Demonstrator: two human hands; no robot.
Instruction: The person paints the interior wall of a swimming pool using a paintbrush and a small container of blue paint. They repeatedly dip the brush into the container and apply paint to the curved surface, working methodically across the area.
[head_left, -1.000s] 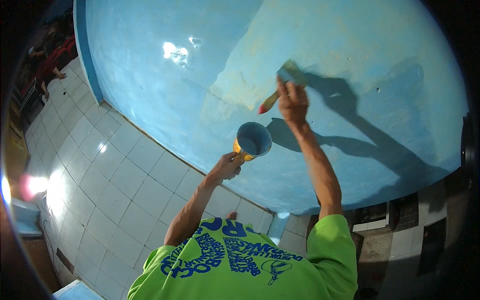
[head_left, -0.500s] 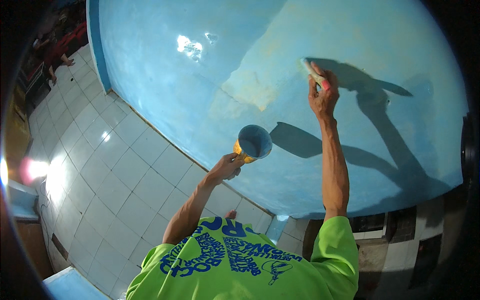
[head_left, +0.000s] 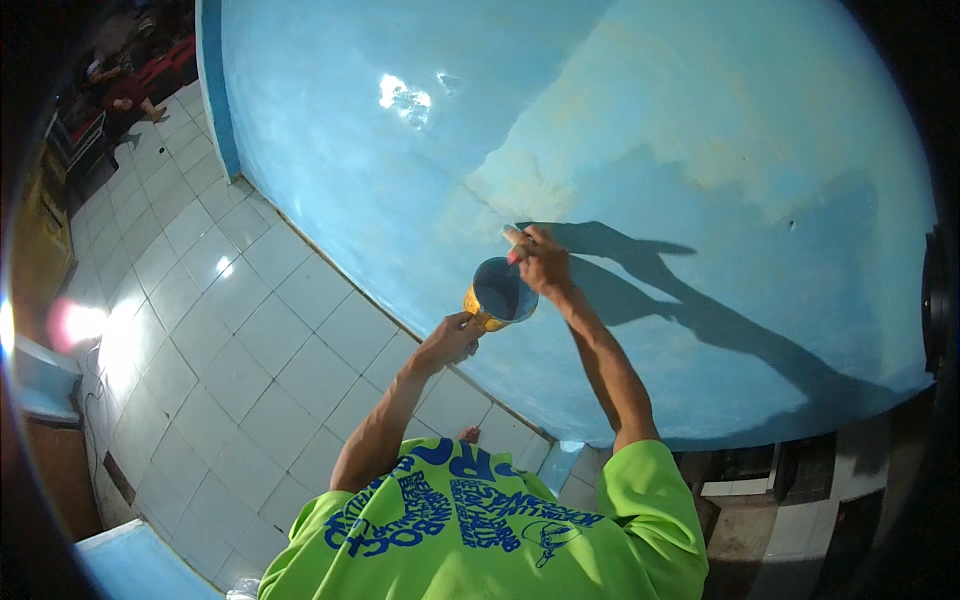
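Observation:
My left hand (head_left: 452, 340) is closed round the handle of a yellow mug (head_left: 473, 302), which is tilted so that its blue-grey inside shows. Above the mug's rim, my right hand (head_left: 545, 264) grips a paintbrush (head_left: 514, 238) with a pale handle and a red part. The brush is close to the light blue wall (head_left: 690, 110), where its shadow almost meets it; whether it touches is hard to tell. Deeper blue covers the wall's left part, while the middle and right look paler, with yellowish patches.
White floor tiles (head_left: 235, 345) run along the wall's foot on the left. A bright lamp (head_left: 85, 322) glows at the far left, with a cable below it. Another person's legs (head_left: 140, 103) show at the top left. Dark openings (head_left: 805, 465) lie at the lower right.
My right hand has come down and left with the brush, from high on the wall to just above the mug. The left hand holds the mug nearly where it was.

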